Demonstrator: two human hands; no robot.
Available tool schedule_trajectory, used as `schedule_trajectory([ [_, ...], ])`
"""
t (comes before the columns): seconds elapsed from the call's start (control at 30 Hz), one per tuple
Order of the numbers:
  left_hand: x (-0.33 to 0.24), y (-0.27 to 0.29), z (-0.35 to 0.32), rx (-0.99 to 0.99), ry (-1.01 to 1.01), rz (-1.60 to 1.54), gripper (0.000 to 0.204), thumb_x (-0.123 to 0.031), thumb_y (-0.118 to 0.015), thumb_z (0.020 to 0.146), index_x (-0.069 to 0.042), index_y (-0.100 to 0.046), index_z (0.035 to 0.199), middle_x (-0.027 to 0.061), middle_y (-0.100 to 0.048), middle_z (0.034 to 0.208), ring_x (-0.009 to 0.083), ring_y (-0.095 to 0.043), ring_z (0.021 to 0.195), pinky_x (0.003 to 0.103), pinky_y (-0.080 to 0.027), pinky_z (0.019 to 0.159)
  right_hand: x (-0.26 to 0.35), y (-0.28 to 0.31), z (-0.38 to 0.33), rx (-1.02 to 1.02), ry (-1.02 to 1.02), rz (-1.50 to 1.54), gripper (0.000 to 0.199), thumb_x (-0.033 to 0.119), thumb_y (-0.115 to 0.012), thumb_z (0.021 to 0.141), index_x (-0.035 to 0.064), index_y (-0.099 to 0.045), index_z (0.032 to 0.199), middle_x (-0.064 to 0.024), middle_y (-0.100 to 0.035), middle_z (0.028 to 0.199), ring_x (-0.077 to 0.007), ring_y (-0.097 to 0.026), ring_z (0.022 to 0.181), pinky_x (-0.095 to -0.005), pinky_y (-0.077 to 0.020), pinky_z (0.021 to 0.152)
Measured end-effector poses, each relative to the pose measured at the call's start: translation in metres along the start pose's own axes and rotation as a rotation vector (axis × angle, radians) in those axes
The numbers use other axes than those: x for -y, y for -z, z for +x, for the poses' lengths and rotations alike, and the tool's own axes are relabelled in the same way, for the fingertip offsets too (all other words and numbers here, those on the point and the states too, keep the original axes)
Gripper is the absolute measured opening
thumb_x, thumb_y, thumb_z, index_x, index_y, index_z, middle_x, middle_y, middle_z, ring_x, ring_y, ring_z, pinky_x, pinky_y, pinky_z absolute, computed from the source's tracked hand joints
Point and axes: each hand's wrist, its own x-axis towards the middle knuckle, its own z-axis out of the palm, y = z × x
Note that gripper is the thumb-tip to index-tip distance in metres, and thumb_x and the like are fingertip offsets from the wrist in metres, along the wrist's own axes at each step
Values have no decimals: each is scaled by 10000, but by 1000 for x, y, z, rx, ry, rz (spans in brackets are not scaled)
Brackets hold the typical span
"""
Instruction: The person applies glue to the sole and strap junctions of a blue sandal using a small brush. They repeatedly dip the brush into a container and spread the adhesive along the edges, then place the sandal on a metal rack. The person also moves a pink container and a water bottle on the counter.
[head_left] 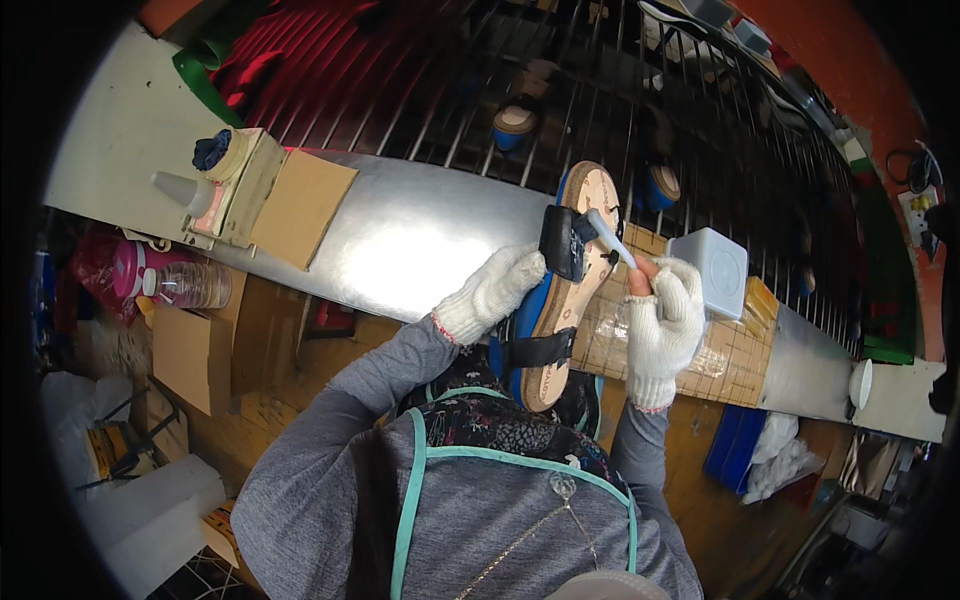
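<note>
A sandal (pixel 566 300) with a tan footbed, black straps and a blue sole edge is held upright before my chest, toe away from me. My gloved left hand (pixel 492 294) is closed at its left side, by the broad black strap (pixel 562 243). The gloved right hand (pixel 664 320), with bare fingertips, grips a toothbrush-like brush (pixel 612 240) with a pale handle. Its dark head touches the upper strap on the footbed. Just beyond that hand stands a white square container (pixel 710 270) with a round lid.
Ahead runs a conveyor of metal rollers (pixel 440 110) carrying more footwear (pixel 513 125). A metal ledge (pixel 420 225) lies along its near edge. Cardboard (pixel 305 208), a box with a bottle nozzle (pixel 183 190) and a clear bottle (pixel 195 285) are at left. Blue plastic (pixel 735 445) hangs right.
</note>
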Motion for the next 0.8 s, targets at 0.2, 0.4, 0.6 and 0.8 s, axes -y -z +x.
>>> schedule_trajectory([
  [0.2, -7, 3, -4, 6, 48, -42, 916, -757, -558, 882, 60, -577, 1297, 129, -689, 1176, 172, -657, 1076, 310, -540, 937, -2, -2, 20, -13, 124, -88, 174, 170, -797, 836, 90, -792, 991, -56, -672, 976, -212, -574, 845, -335, -410, 797],
  [0.4, -11, 6, -4, 7, 90, -84, 872, -743, -557, 894, 32, -590, 1292, 124, -682, 1173, 164, -648, 1064, 304, -541, 917, -4, 1, 23, 4, 175, -85, 176, 154, -809, 814, 90, -786, 976, -51, -678, 979, -206, -569, 847, -334, -410, 791],
  [0.6, -7, 3, 5, -32, 166, -194, 929, -793, -616, 811, -27, -555, 1332, 138, -686, 1175, 188, -705, 1009, 327, -618, 825, -10, 7, 10, 50, 173, -54, 196, 143, -822, 784, 85, -784, 967, -56, -682, 981, -215, -578, 874, -336, -417, 810],
  [0.8, -12, -7, 9, -50, 230, -243, 986, -820, -574, 813, -52, -492, 1425, 156, -664, 1217, 214, -700, 1054, 346, -620, 857, -15, 13, 0, 36, 282, -150, 158, 76, -796, 814, 28, -768, 962, -98, -660, 973, -241, -622, 931, -332, -478, 819],
])
